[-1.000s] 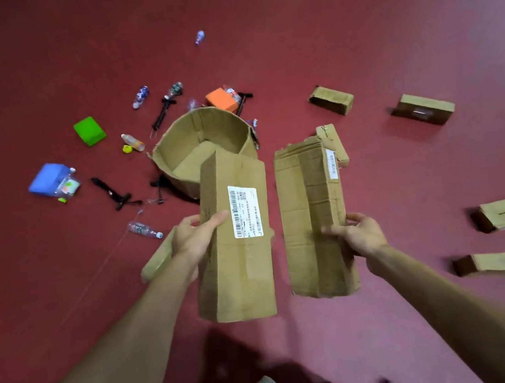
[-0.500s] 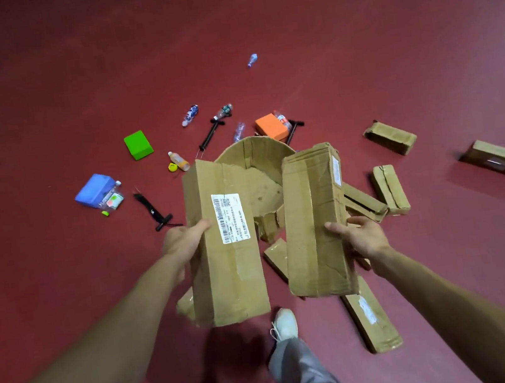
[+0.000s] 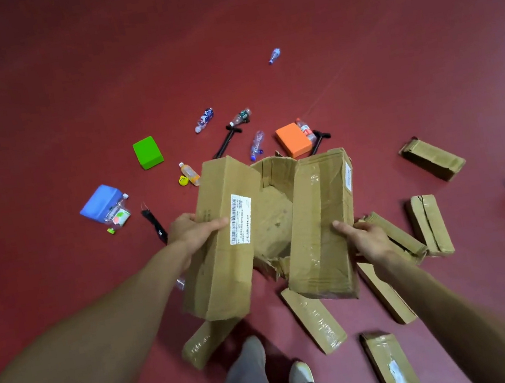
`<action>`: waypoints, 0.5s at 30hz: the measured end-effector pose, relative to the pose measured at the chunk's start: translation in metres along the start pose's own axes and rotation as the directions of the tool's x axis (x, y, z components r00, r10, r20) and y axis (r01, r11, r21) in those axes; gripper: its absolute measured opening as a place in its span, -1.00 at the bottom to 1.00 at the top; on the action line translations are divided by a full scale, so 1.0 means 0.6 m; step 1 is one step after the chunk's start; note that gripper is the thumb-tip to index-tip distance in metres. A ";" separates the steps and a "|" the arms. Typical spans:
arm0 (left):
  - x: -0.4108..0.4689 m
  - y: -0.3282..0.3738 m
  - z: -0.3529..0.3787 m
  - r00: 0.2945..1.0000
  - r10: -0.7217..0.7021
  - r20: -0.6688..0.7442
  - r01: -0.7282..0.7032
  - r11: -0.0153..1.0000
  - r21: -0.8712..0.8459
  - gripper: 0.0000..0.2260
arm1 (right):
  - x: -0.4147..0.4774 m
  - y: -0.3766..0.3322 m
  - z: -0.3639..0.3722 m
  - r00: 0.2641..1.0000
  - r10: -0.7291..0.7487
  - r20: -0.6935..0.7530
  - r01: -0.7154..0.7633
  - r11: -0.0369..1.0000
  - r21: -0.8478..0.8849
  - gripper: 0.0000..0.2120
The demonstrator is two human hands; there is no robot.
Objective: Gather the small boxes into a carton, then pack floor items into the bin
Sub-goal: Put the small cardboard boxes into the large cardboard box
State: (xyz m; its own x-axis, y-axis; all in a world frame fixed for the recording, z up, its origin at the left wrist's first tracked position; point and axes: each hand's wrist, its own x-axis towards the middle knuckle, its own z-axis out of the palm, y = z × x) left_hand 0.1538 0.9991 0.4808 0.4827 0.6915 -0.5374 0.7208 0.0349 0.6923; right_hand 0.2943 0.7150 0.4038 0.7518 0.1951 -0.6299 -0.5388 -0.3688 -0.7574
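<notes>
My left hand grips a long brown box with a white barcode label. My right hand holds a second long taped box. Both boxes hang over an open, battered round carton on the red floor; its bare inside shows between them. Several more small brown boxes lie around my feet and to the right, such as one box below the carton and another at the right.
Beyond the carton lie a green block, an orange block, a blue block, several plastic bottles, such as one, and black tools. My legs and shoes stand at the bottom centre.
I have walked closer to the carton with both boxes. They now hang over its opening, and more floor boxes have come into view near my feet.
</notes>
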 end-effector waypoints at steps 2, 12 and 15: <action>0.043 0.030 0.012 1.000 0.009 -0.006 -0.009 1.000 0.021 -0.53 | 0.033 -0.014 0.012 1.000 0.012 -0.003 -0.012 1.000 0.012 -0.25; 0.360 0.139 0.122 0.993 0.100 0.065 -0.112 0.969 0.220 -0.32 | 0.243 -0.066 0.125 0.973 0.203 -0.105 -0.198 0.979 0.056 -0.33; 0.485 0.150 0.176 0.990 0.089 0.113 -0.121 0.943 0.311 -0.37 | 0.334 -0.060 0.170 0.951 0.289 -0.114 -0.279 0.956 0.096 -0.60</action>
State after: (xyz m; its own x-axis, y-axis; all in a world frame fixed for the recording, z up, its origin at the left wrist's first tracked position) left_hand 0.4113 1.1272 0.3360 0.5983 0.6057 -0.5246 0.7761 -0.2751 0.5674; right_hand 0.4257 0.8600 0.2874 0.6024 -0.0250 -0.7978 -0.7611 -0.3192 -0.5647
